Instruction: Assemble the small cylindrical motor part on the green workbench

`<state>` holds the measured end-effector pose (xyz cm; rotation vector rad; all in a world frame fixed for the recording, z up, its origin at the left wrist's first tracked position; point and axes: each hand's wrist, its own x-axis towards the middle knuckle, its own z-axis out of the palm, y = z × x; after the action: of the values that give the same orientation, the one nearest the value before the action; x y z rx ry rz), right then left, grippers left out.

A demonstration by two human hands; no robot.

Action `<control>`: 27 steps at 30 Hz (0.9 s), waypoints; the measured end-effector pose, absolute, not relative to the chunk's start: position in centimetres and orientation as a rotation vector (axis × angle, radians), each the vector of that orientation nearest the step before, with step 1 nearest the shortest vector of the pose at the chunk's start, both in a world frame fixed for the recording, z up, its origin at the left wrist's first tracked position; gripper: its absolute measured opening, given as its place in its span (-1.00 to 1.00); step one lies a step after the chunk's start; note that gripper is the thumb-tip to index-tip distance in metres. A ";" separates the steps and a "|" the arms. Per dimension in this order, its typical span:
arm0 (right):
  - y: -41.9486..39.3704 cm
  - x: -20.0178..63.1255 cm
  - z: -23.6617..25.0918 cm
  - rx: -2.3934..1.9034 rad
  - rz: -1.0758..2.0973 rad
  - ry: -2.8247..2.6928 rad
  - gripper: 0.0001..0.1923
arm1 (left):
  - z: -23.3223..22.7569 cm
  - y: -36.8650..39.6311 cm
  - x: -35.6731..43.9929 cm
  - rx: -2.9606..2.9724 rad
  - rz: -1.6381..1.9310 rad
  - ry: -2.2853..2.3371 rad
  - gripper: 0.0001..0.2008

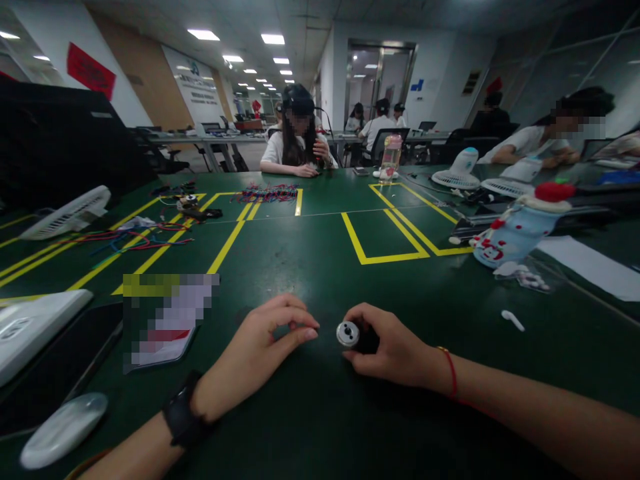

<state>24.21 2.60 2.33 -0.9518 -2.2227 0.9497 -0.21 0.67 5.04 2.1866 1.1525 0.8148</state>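
While an open-plan office (435, 70) with lit ceiling panels (203, 34) stretches behind, a dark green table (300, 257) marked with yellow tape (229, 243) fills the foreground. Both forearms (525, 403) angle inward, hands facing. The left hand (255, 353) brings thumb and fingertip narrowly together; whether they pinch anything, I cannot tell. The right hand (397, 350) curls around a silver-ended cylinder (347, 333), just beside the left fingertips.

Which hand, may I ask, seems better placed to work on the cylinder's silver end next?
Probably the left hand: its fingertips point toward the silver end, close by, while the right hand grips the cylinder.
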 end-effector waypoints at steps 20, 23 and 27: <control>5.9 23.8 3.2 -0.942 0.954 -2.319 -0.66 | 2.4 3.3 -2.3 2.100 0.563 1.252 -0.73; 5.7 23.6 3.2 -0.939 0.937 -2.330 -0.67 | 2.6 3.3 -1.5 2.161 0.560 1.270 -0.80; 5.4 23.7 3.3 -0.932 0.930 -2.344 -0.66 | 2.7 3.1 -1.3 2.156 0.584 1.255 -0.92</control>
<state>23.66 5.38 3.32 -0.9316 -2.3436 0.9305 -1.30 3.07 2.73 2.1562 1.2553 0.5841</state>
